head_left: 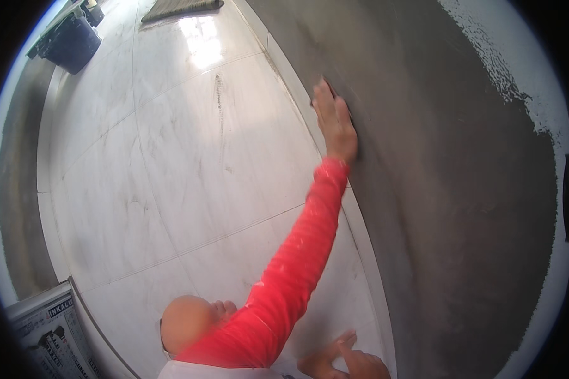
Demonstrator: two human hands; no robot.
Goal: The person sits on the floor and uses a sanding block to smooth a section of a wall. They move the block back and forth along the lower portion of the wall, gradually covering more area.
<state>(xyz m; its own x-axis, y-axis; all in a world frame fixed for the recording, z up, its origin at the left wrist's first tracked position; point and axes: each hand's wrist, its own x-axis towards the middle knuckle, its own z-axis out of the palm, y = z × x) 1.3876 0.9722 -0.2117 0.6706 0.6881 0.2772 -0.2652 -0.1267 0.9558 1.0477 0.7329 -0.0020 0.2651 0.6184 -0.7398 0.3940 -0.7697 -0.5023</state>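
My left hand [336, 126], in a red sleeve, is stretched out to the grey plastered wall [455, 170] low down on the right. Its fingers lie nearly flat, pressing a thin, dark-reddish piece [329, 85] that looks like sandpaper against the plaster. Most of that piece is hidden under the palm. At the lower edge, what seems to be my right hand [364, 366] is near a bare foot [322, 360]. Its fingers are partly cut off, and I cannot tell whether it holds anything. My bent knee [188, 322] shows at the lower left.
Pale marble-look floor tiles [152, 189] spread to the left, with a light skirting strip [360, 234] along the wall's foot. A dark bucket [73, 41] stands far left, near a folded mat [180, 7]. A printed box or bag [50, 335] lies lower left. White paint [512, 82] borders the plaster.
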